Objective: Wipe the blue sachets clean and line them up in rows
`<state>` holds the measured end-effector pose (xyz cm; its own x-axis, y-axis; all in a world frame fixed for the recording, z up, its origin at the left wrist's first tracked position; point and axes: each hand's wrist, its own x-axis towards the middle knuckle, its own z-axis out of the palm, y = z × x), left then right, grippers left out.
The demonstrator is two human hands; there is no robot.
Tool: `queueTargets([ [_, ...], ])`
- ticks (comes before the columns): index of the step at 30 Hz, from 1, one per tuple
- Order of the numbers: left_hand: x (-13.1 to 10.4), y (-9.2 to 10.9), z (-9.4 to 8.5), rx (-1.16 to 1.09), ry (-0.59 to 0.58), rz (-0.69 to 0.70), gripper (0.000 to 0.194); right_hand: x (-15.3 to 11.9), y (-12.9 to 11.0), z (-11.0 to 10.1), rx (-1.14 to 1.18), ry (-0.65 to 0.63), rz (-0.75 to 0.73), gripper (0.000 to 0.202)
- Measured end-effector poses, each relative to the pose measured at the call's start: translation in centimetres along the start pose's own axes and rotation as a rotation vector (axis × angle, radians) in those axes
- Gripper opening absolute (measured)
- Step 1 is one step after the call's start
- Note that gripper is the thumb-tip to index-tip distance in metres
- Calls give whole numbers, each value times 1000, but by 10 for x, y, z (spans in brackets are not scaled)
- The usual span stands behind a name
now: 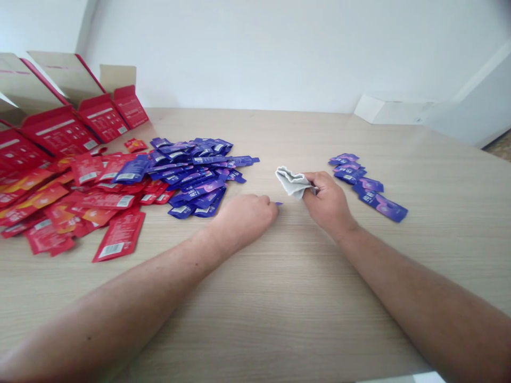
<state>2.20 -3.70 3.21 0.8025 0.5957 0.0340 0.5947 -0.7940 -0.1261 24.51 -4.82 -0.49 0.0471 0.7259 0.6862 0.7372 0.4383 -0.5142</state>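
My left hand [255,215] is closed just right of the purple sachet pile [195,175], with a small purple tip [279,204] poking out past its fingers; most of that item is hidden. Pinched in my right hand [325,202] is a folded grey-white cloth [293,182], held a little above the table. Several purple sachets [381,205] lie in an overlapping row to the right of my right hand. Red and orange sachets [120,234] form a wide heap at the left, touching the purple pile.
Red cardboard boxes [59,130] with raised flaps stand in a row at the back left. A white box-like object [387,110] rests at the back right of the wooden table [255,319]. A white wall [255,53] rises behind.
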Motion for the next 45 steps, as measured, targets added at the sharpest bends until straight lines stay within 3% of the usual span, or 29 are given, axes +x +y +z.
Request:
queueTargets([
  [3, 3, 9, 8, -71, -71, 60, 23, -1, -1, 1, 7, -19, -6, 28],
  [5, 4, 4, 8, -105, -81, 12, 26, -1, -2, 0, 15, -34, -21, 29],
  [10, -1, -21, 2, -92, -100, -265, 62, -2, -5, 1, 40, -64, -52, 32],
  [12, -3, -27, 4, -101, -159, -294, 74, -3, -5, 1, 48, -69, -50, 33],
  [17, 4, -36, 17, -237, -256, -281, 80, -4, -5, 2, 67, -98, -57, 37],
  [19, 8, -42, 19, -336, -262, -258, 73, -4, -6, 3, 80, -126, -76, 39],
  [23, 13, -59, 23, -623, -353, -230, 36, -7, -9, 5, 118, -185, -116, 41],
  [26, 14, -66, 26, -725, -364, -197, 24, -8, -7, 6, 138, -224, -137, 43],
  [31, 16, -61, 31, -753, -351, -255, 17, -13, -4, 12, 99, -374, -232, 41],
  [38, 18, -60, 40, -849, -316, -237, 18, -32, -41, 25, 118, -646, -510, 28],
  [40, 18, -62, 41, -863, -308, -230, 18, -31, -38, 25, 116, -659, -528, 26],
  [45, 18, -61, 40, -877, -319, -264, 17, -23, -17, 24, 17, -536, -362, 37],
])
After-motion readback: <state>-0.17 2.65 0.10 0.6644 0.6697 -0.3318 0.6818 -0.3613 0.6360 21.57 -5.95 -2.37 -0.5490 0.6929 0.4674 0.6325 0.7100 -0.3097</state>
